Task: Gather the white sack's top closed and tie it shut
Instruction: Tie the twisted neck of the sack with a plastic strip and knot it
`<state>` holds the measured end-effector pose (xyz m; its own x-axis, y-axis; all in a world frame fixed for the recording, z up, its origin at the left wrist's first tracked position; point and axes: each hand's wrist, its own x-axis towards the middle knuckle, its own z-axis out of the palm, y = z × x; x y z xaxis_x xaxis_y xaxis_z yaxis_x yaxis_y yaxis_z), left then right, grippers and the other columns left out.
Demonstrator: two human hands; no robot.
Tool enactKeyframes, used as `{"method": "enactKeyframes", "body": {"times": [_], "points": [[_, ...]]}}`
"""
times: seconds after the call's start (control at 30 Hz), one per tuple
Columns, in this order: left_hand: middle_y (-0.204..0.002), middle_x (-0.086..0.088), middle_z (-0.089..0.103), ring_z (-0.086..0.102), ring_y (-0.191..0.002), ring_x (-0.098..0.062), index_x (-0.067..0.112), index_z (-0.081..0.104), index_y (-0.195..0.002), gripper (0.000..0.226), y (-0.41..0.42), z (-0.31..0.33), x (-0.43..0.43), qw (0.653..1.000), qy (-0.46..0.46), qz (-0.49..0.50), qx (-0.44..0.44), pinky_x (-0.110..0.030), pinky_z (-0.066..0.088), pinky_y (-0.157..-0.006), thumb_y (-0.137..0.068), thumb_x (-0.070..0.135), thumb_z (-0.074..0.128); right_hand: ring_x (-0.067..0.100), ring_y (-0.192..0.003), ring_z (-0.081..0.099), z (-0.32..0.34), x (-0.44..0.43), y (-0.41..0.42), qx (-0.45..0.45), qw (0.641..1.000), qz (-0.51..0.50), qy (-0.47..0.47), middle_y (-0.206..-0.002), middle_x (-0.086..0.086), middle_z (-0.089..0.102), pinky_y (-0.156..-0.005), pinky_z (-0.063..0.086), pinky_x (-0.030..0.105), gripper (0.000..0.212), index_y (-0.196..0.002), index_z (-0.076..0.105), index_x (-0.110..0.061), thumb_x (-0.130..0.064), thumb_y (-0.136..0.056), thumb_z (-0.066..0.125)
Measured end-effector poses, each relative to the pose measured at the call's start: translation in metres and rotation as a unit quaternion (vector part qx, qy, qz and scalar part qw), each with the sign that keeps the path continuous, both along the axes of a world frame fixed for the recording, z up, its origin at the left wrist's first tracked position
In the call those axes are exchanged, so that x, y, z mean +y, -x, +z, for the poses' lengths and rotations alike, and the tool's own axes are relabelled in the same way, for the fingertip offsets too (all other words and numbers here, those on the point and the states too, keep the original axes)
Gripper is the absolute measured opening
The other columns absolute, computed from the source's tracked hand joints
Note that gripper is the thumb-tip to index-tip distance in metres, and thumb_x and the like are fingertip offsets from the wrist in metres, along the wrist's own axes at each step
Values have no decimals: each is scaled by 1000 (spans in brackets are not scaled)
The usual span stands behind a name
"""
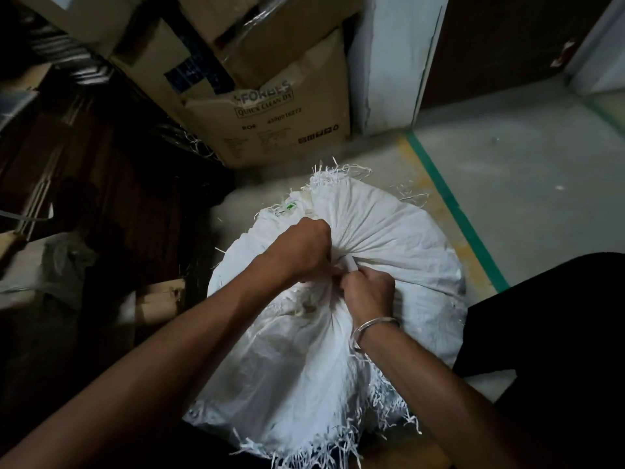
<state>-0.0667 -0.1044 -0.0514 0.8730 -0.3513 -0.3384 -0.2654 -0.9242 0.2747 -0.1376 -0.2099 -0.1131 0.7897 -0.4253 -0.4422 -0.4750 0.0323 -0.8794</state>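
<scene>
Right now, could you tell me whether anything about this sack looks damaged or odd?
Yes, the white sack is badly frayed: loose strands stick out along its far and near edges.

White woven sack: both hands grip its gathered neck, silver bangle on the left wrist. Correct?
No. The head view shows the silver metal bangle on the right wrist, not the left. The left hand and right hand do both grip the gathered neck of the white woven sack.

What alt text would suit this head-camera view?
A person bunches the top of a white woven sack: the left hand grips the gathered fabric, the right hand pinches a white strip. Brown cardboard boxes stand behind.
</scene>
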Motion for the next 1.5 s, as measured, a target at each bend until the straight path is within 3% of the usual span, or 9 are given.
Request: {"method": "enactKeyframes", "body": {"times": [0.13,0.27,0.4,0.63,0.83,1.0,1.2,1.33,1.5], "points": [[-82,-16,69,69,-74,-33,6,72,-85,25,6,-16,4,998,-24,-35,-44,-43,60,-67,-73,27,78,10,-60,37,-7,0,-1,28,999,-11,-19,-40,-17,37,-49,32,25,17,-51,53,0,5,-67,57],[-72,-14,67,65,-66,-31,6,68,-73,24,25,-26,8,998,22,-24,-62,-42,57,-62,-68,29,70,10,-58,42,-7,1,0,18,998,-39,-51,-51,-14,42,-45,32,22,17,-52,57,2,5,-68,62],[-64,-10,59,54,-58,-29,8,57,-63,24,34,-28,19,987,126,-45,-90,-34,39,-52,-56,31,54,10,-50,44,-9,1,0,-4,996,-8,-88,-48,-8,51,-52,40,28,28,-50,67,-9,-27,-66,82],[-63,-5,65,58,-60,-21,10,67,-65,23,-1,-10,33,985,145,-67,-58,-37,49,-57,-53,25,56,5,-52,46,6,-3,3,-21,995,31,95,-45,-6,47,-52,42,28,40,-60,65,-11,-50,-62,75],[-67,-1,52,51,-59,-27,16,48,-64,21,3,-8,40,963,100,-216,-126,-36,39,-50,-61,36,54,20,-86,59,13,-12,24,-166,904,125,375,-83,-4,64,-74,49,35,38,-84,55,-25,-57,-68,68],[-65,2,51,47,-58,-21,21,46,-66,17,-5,-11,44,969,119,-196,-91,-30,40,-53,-70,23,63,17,-94,48,20,-39,2,-251,843,239,411,-99,-8,57,-77,47,36,39,-101,62,-27,-47,-70,77],[-77,1,70,57,-64,4,6,71,-83,16,-27,-2,53,983,156,-99,19,-8,41,-58,-70,3,63,14,-106,45,24,-42,-38,-194,783,375,457,-99,-16,60,-83,32,37,32,-94,68,-36,-60,-72,69],[-72,0,72,59,-58,3,5,73,-78,19,-35,2,53,980,191,-53,31,-17,46,-59,-65,5,60,14,-85,57,28,-47,-50,-239,811,354,400,-81,-13,64,-75,44,35,32,-76,72,-31,-61,-64,67],[-66,7,62,53,-57,0,10,73,-78,22,-38,7,69,987,124,-90,-40,-6,33,-54,-63,21,63,9,-70,66,19,-49,-43,-266,858,321,298,-75,-7,69,-66,54,36,29,-73,74,-19,-47,-65,75]]}}
